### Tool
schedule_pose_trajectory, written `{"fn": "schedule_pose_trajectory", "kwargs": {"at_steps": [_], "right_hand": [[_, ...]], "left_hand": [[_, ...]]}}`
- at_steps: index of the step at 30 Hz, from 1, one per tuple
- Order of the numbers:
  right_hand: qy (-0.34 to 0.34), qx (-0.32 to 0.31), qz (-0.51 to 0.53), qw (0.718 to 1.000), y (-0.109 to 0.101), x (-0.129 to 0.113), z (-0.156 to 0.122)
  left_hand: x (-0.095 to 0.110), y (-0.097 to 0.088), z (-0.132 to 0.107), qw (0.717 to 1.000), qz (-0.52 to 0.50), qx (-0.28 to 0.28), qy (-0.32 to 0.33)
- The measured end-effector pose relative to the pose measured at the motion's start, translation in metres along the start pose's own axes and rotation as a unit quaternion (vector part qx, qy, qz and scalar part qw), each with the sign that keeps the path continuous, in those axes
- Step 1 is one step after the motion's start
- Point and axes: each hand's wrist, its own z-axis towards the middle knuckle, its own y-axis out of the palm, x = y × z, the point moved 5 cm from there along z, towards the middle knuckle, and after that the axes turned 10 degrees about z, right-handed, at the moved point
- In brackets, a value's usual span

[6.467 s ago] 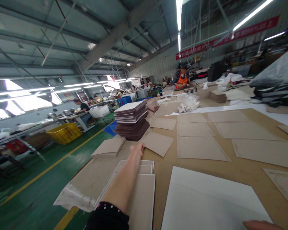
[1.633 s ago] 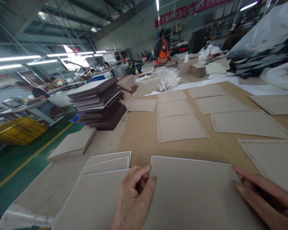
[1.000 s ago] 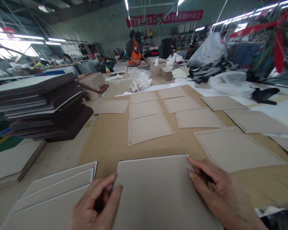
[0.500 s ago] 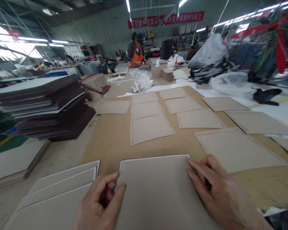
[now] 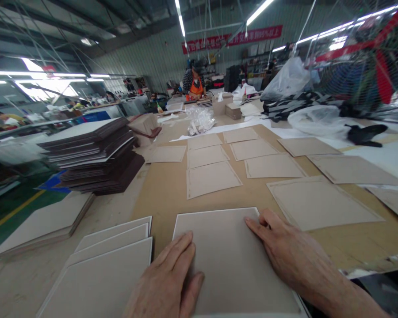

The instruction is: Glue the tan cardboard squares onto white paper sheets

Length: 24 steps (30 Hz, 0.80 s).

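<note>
A beige board [image 5: 219, 260] with a thin white border lies in front of me on the brown work sheet. My left hand [image 5: 170, 276] rests flat on its left part, fingers stretched out and thumb a little apart. On the board's upper right corner lies my right hand [image 5: 278, 245], its index finger extended on the surface and another finger by the edge; its thumb is hidden. To the left, several similar white-edged boards [image 5: 116, 274] overlap. Beyond the board, several beige panels [image 5: 212, 179] with marks along their edges are laid out in rows.
A tall stack of dark-brown boards [image 5: 102, 165] stands at the left, with a lower stack of beige panels [image 5: 49, 221] nearer me. Crumpled clear plastic [image 5: 200, 121] lies farther back. At right are a plastic bag [image 5: 315, 119] and a large fan [image 5: 378, 53]. A person [image 5: 194, 84] works opposite.
My left hand has gone from gripping the board's left edge to lying flat on top. My right fingers have moved from the right edge onto the corner. The view has shifted slightly left.
</note>
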Motion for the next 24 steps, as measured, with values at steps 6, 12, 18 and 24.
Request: {"fn": "schedule_pose_trajectory", "kwargs": {"at_steps": [6,12,18,24], "right_hand": [[0.063,0.090,0.211,0.971,-0.016,0.036,0.000],[0.084,0.107,0.283,0.949,-0.013,0.034,0.023],[0.118,0.160,0.333,0.922,-0.018,0.030,0.021],[0.120,0.176,0.483,0.850,-0.037,0.010,0.016]], "left_hand": [[0.008,0.003,-0.022,0.998,-0.026,0.037,-0.050],[0.009,0.010,-0.024,0.997,-0.050,0.022,-0.055],[0.009,0.017,-0.030,0.993,-0.086,0.023,-0.072],[0.003,0.017,-0.038,0.961,-0.198,0.005,-0.196]]}}
